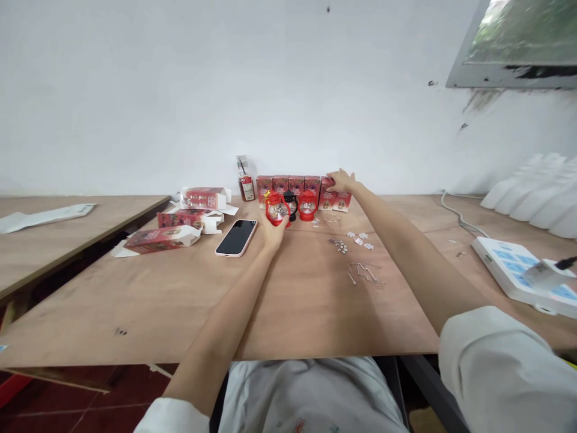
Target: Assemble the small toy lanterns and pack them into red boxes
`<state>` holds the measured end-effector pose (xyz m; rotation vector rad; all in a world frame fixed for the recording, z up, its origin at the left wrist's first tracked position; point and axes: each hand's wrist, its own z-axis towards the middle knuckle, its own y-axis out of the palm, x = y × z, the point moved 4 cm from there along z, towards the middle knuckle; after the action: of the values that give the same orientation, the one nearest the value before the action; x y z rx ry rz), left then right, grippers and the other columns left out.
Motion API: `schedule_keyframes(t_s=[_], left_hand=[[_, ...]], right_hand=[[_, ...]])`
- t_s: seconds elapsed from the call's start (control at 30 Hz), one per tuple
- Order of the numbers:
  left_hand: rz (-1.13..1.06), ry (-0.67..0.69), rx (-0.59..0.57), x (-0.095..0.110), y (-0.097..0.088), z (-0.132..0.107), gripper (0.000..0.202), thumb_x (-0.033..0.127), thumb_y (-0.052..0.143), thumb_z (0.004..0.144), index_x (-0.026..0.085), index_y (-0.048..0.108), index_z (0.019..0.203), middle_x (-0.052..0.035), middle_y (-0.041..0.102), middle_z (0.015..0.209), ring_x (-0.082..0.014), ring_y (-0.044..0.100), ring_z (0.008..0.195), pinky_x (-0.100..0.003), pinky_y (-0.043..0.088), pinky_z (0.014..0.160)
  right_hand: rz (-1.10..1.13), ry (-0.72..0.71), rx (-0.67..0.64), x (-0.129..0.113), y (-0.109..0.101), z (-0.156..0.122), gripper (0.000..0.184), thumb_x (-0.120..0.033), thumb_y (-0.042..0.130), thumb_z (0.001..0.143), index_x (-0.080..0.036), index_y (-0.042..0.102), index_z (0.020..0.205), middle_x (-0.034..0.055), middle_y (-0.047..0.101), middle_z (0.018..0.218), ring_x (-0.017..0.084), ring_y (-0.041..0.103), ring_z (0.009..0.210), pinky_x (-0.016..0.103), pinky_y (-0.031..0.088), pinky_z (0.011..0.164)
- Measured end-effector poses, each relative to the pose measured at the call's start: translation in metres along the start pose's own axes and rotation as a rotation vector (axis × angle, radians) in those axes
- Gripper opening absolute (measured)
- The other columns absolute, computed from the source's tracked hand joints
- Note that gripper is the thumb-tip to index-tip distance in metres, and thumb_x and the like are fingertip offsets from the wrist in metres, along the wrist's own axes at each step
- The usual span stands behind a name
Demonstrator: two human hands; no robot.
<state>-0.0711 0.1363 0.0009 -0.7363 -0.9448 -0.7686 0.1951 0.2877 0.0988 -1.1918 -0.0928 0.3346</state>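
Note:
My left hand (272, 231) is closed around a small red lantern toy (276, 209) near the middle of the plywood table (180, 300). Beside it stand a black lantern (291, 203) and another red lantern (308, 205). My right hand (341, 180) reaches far across and rests on top of a red box (334, 198) at the right end of a row of red boxes (288, 185) lined against the wall. Its fingers curl over the box top.
A phone (237, 237) lies face up left of my left hand. Opened red and white cartons (180, 225) lie further left. Small metal parts and wire hooks (363, 270) are scattered at centre right. A white power strip (518, 270) sits at the right edge.

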Motion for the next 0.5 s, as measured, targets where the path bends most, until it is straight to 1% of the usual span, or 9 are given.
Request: schedule_keyframes(t_s=[0.07,0.1,0.17,0.2,0.23,0.3,0.37,0.43,0.5], left_hand=[[0.017,0.076,-0.024,0.005,0.0,-0.005,0.048,0.035,0.069,0.072,0.018,0.044,0.11,-0.0094,0.061,0.114,-0.022,0.059,0.109,-0.033,0.046,0.094],[0.031,0.115,-0.039,0.008,0.001,-0.007,0.049,0.036,0.069,0.073,0.019,0.044,0.11,-0.0088,0.06,0.114,-0.0218,0.059,0.109,-0.033,0.046,0.094],[0.059,0.205,-0.085,0.013,0.003,-0.013,0.049,0.036,0.069,0.072,0.019,0.045,0.11,-0.0082,0.06,0.114,-0.0215,0.058,0.108,-0.033,0.045,0.094],[0.07,0.259,-0.114,0.016,0.005,-0.016,0.049,0.034,0.07,0.071,0.018,0.045,0.11,-0.008,0.06,0.113,-0.0214,0.058,0.108,-0.033,0.045,0.094],[0.081,0.317,-0.146,0.019,0.007,-0.019,0.049,0.033,0.071,0.07,0.018,0.046,0.11,-0.0078,0.06,0.113,-0.0212,0.058,0.107,-0.032,0.045,0.094],[0.118,0.426,-0.207,0.026,0.013,-0.027,0.05,0.028,0.072,0.068,0.018,0.046,0.11,-0.0077,0.06,0.113,-0.0215,0.058,0.107,-0.033,0.045,0.094],[0.172,0.495,-0.251,0.034,0.019,-0.035,0.05,0.025,0.072,0.067,0.018,0.047,0.109,-0.0081,0.06,0.112,-0.0227,0.057,0.106,-0.034,0.045,0.094],[0.194,0.532,-0.274,0.043,0.025,-0.043,0.048,0.023,0.071,0.066,0.018,0.048,0.108,-0.0085,0.06,0.109,-0.0236,0.057,0.105,-0.036,0.045,0.093],[0.154,0.573,-0.286,0.054,0.029,-0.051,0.048,0.022,0.07,0.067,0.018,0.047,0.109,-0.0084,0.06,0.109,-0.023,0.057,0.105,-0.035,0.046,0.093]], right_hand=[[0.004,0.016,0.056,-0.01,-0.006,-0.011,0.068,-0.032,0.066,0.075,-0.021,0.04,0.137,0.0142,0.037,0.147,0.038,0.026,0.136,0.068,0.018,0.105],[0.03,-0.01,0.109,-0.018,-0.012,-0.019,0.067,-0.031,0.061,0.078,-0.02,0.036,0.139,0.0141,0.033,0.149,0.036,0.023,0.138,0.065,0.017,0.107],[0.108,-0.083,0.243,-0.04,-0.025,-0.041,0.062,-0.027,0.05,0.084,-0.018,0.03,0.142,0.0138,0.033,0.148,0.031,0.028,0.136,0.055,0.023,0.109],[0.138,-0.144,0.301,-0.053,-0.031,-0.056,0.061,-0.025,0.045,0.085,-0.018,0.029,0.143,0.0126,0.035,0.147,0.029,0.031,0.134,0.051,0.026,0.109],[0.145,-0.246,0.317,-0.068,-0.035,-0.072,0.061,-0.024,0.044,0.085,-0.02,0.027,0.144,0.0112,0.036,0.147,0.028,0.033,0.133,0.048,0.027,0.108],[0.079,-0.515,0.228,-0.099,-0.037,-0.109,0.066,-0.028,0.052,0.082,-0.025,0.028,0.143,0.0076,0.038,0.146,0.028,0.033,0.133,0.046,0.026,0.109],[-0.031,-0.673,0.15,-0.121,-0.037,-0.144,0.068,-0.029,0.06,0.078,-0.032,0.034,0.14,0.0051,0.042,0.144,0.03,0.033,0.132,0.049,0.021,0.109],[-0.1,-0.668,0.152,-0.128,-0.039,-0.169,0.063,-0.02,0.058,0.077,-0.032,0.039,0.137,0.0076,0.05,0.134,0.029,0.04,0.125,0.048,0.024,0.105],[-0.128,-0.565,0.196,-0.123,-0.042,-0.185,0.052,-0.017,0.056,0.079,-0.027,0.049,0.129,0.0112,0.057,0.122,0.03,0.046,0.116,0.046,0.031,0.098]])
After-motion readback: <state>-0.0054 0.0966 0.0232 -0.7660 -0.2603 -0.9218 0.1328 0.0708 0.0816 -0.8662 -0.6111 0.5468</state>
